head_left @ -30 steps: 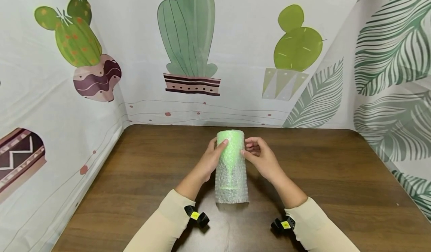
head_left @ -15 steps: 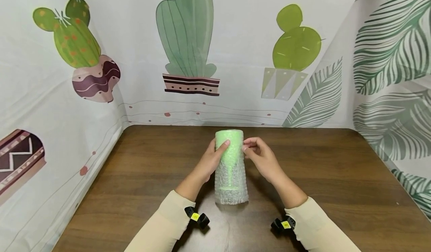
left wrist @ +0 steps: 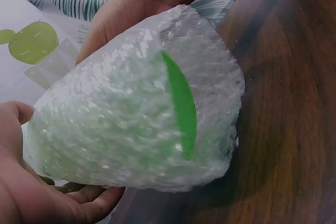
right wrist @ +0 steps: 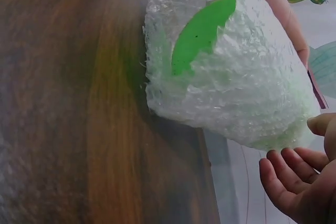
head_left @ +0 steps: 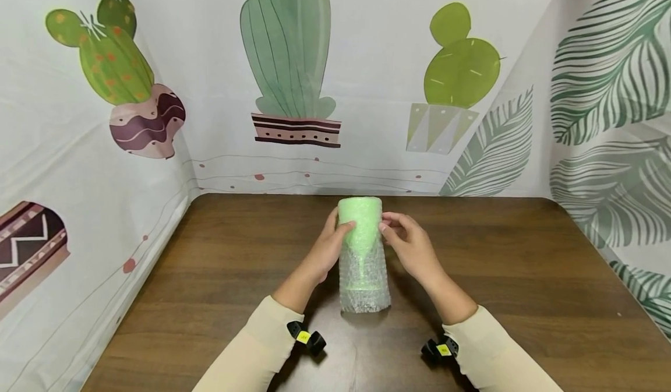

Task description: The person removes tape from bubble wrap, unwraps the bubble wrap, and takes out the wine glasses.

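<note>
A bright green goblet (head_left: pixel 360 217) shows through the bubble wrap (head_left: pixel 364 299) rolled round it. Its bowl is at the far end; the stem and foot lie toward me. My left hand (head_left: pixel 326 247) grips the bowl end, thumb on the near face, fingers curled beneath in the left wrist view. My right hand (head_left: pixel 411 243) is at the right side of the same end, its thumb and loosely bent fingers right at the wrap's edge. In the right wrist view the goblet's green foot (right wrist: pixel 202 38) shows inside the wrap's open end.
The bundle is over a brown wooden table (head_left: pixel 236 252). A white cloth backdrop (head_left: pixel 215 89) with printed cacti and leaves stands along the back and sides. Black wrist cameras (head_left: pixel 309 339) sit at both cream sleeves.
The wrapped goblet has shifted slightly up and right in the head view. My right thumb and fingers have drawn closer together at its edge, while my left hand keeps its grip.
</note>
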Motion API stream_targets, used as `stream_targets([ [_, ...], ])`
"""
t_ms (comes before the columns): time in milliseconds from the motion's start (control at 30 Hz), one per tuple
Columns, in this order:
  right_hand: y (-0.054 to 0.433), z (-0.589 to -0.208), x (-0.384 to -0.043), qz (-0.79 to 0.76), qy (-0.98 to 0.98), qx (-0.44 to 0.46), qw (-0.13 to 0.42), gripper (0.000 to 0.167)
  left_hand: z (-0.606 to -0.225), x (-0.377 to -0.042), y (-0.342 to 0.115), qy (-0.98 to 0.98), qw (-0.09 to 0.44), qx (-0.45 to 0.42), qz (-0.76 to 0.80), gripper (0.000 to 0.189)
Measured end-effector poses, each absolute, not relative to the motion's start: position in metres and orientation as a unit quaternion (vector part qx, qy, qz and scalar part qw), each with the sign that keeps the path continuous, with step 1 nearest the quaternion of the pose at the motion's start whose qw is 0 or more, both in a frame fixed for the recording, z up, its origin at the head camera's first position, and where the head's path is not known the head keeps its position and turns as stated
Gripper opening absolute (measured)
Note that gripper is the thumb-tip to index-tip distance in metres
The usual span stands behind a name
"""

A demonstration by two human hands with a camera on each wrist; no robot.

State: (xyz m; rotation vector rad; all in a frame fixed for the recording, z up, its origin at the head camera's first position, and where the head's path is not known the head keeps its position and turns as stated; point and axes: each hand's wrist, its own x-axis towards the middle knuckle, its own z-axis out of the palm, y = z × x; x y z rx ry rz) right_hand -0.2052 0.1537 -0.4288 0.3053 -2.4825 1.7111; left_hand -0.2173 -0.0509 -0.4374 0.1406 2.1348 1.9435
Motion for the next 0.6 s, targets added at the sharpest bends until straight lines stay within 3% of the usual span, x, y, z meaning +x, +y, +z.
stream_targets([
  [267,0.1558,-0.4278,-0.2057,0.530,-0.836,0.100,0.098,0.034,-0.4349,-0.2181,-0.0516,0.735,0.121,0.042,0.666,0.084],
  [600,0.1589,-0.4282,-0.2092,0.594,-0.800,0.060,0.060,0.027,-0.4355,-0.2172,-0.0526,0.736,0.135,0.048,0.661,0.084],
])
